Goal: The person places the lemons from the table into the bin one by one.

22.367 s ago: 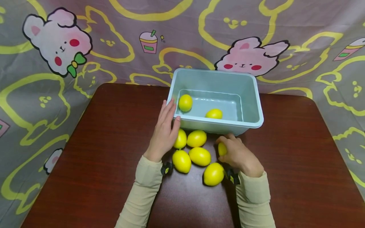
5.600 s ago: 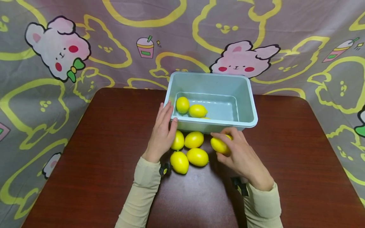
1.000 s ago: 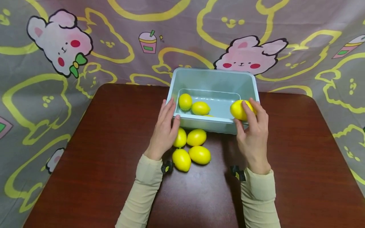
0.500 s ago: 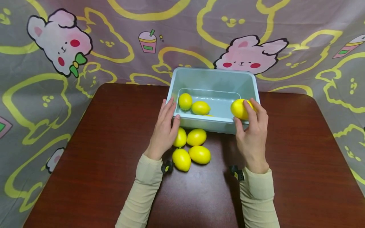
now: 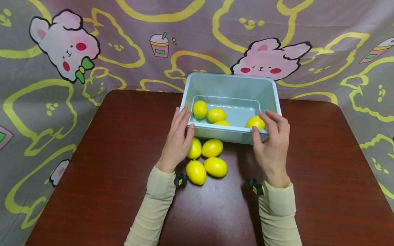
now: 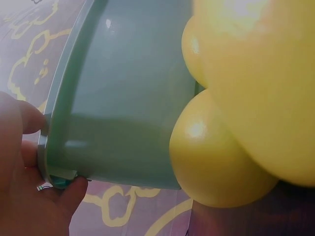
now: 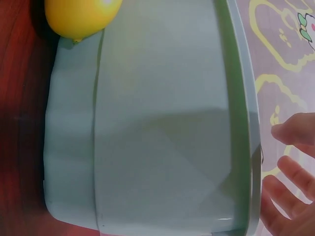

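Note:
In the head view a pale blue-green plastic bin (image 5: 234, 76) stands at the table's far side. My left hand (image 5: 174, 143) holds its near left corner, fingers over the left rim and thumb at the front. The left wrist view shows those fingers (image 6: 33, 118) bent over the rim. My right hand (image 5: 272, 150) is at the near right corner, fingers apart with nothing between them. Just below its fingertips a yellow lemon (image 5: 255, 122) lies in the bin, partly hidden by the front wall. Toward the bin's left are a lemon (image 5: 200, 109), another lemon (image 5: 217, 115) and a partly hidden lemon (image 5: 222, 123).
Several lemons sit on the brown table (image 5: 123, 164) in front of the bin: an upper lemon (image 5: 212, 148), a lower lemon (image 5: 215, 167), a nearer lemon (image 5: 196, 172) and one lemon (image 5: 195, 149) partly behind my left hand. A patterned cloth (image 5: 197, 27) hangs behind the table.
My right hand has let go of its lemon, which has dropped into the bin's right end. The front lemon in the bin shows more than before. My left hand has stayed at the corner.

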The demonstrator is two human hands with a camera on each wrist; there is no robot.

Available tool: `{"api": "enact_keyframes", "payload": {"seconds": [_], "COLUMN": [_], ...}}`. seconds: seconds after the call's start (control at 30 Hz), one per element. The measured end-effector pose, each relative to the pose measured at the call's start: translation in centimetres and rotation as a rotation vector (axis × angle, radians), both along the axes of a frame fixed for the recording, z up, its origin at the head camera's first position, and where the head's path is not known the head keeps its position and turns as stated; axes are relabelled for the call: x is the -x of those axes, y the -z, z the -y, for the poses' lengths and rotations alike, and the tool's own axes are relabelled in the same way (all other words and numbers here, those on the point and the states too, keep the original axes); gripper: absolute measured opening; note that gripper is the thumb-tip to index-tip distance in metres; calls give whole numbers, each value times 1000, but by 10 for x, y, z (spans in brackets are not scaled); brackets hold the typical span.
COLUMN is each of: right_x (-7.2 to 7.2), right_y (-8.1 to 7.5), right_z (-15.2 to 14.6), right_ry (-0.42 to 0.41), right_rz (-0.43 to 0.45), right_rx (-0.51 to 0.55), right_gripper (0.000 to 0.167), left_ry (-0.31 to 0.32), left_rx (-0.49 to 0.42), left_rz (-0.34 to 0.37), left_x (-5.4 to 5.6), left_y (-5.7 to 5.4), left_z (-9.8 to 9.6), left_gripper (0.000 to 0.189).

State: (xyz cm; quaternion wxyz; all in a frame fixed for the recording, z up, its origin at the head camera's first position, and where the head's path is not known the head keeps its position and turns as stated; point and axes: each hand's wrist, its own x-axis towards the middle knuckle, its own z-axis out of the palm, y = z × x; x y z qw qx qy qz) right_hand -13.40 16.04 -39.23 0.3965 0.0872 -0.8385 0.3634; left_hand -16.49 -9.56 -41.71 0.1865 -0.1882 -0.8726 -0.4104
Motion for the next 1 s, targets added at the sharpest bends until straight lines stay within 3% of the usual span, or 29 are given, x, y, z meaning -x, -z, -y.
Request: {"api": "enact_keyframes", "payload": {"seconds": [0.67, 1.0], "right_x": [-6, -16], "right_y": [-9, -21], "right_z": [1, 11], "right_ry": [-23, -118], "right_rz": [-22, -55], "right_rx": [82, 82], "right_gripper": [34, 38], "left_ry": [2, -3], "left_rx": [-6, 1], "left_rz": [-10, -4], "left_x": [0, 0], "left_y": [0, 0], "left_z": [-1, 0], "left_gripper": [44, 44]}}
